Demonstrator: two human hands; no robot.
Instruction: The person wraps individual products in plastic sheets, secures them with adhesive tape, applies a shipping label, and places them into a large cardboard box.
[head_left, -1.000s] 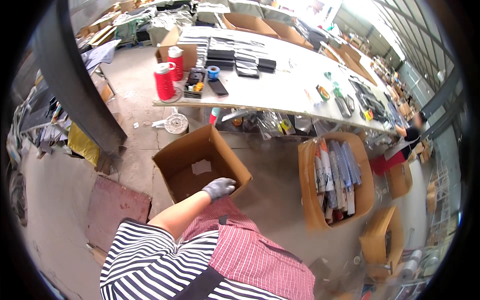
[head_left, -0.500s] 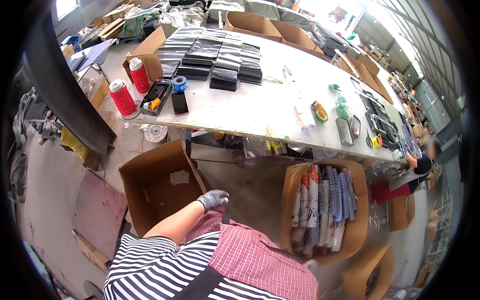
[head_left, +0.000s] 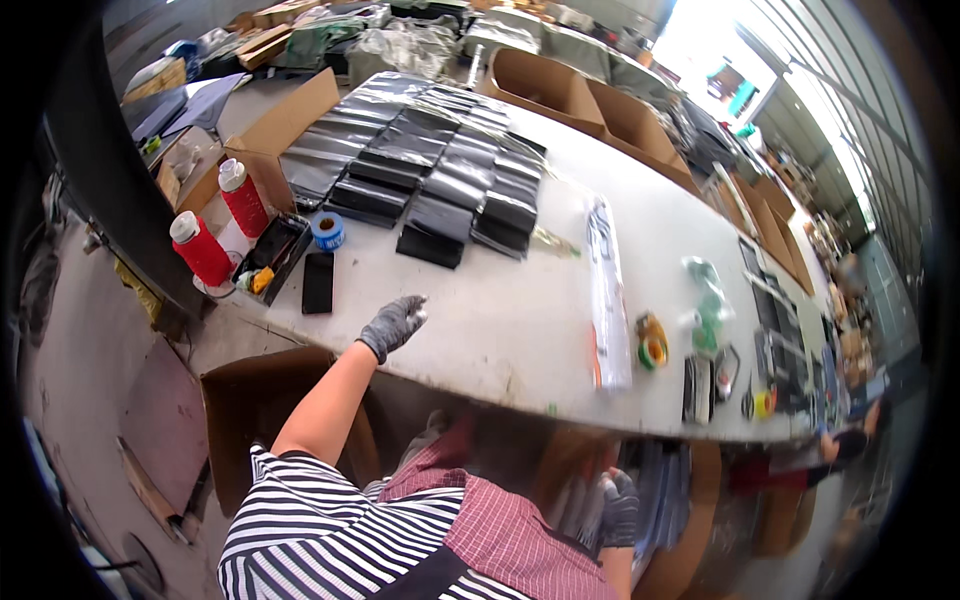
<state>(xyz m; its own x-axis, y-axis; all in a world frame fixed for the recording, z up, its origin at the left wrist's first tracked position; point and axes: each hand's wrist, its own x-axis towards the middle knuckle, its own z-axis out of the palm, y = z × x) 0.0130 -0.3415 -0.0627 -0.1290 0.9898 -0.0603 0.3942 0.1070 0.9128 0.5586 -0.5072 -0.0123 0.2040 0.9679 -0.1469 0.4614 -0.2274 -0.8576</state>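
Observation:
My left hand (head_left: pixel 394 328), in a grey glove with pale fingertips, hovers at the table's front edge, fingers loosely stretched and nothing seen in them. A black phone (head_left: pixel 318 283) lies to its left. My right hand (head_left: pixel 619 508), gloved alike, is low at the right, fingers loosely apart, in front of a carton (head_left: pixel 706 487) that holds several wrapped rolls (head_left: pixel 664 492); no held thing shows. Beyond it on the white table (head_left: pixel 470 335) lies a long clear plastic packet (head_left: pixel 606 300). Stacks of black plastic sleeves (head_left: pixel 435 225) cover the table's far left.
Two red bottles (head_left: pixel 203 250), a black tray (head_left: pixel 275 255) and a blue tape roll (head_left: pixel 327 231) stand at left. Tape (head_left: pixel 652 350), green pieces (head_left: pixel 706 315) and scissors (head_left: pixel 748 402) lie at right. An open carton (head_left: pixel 235 410) stands below left. A co-worker (head_left: pixel 850 445) is far right.
My left hand has risen from beside the carton to the table's edge. My right hand has come into clear view. The view has shifted closer to the table.

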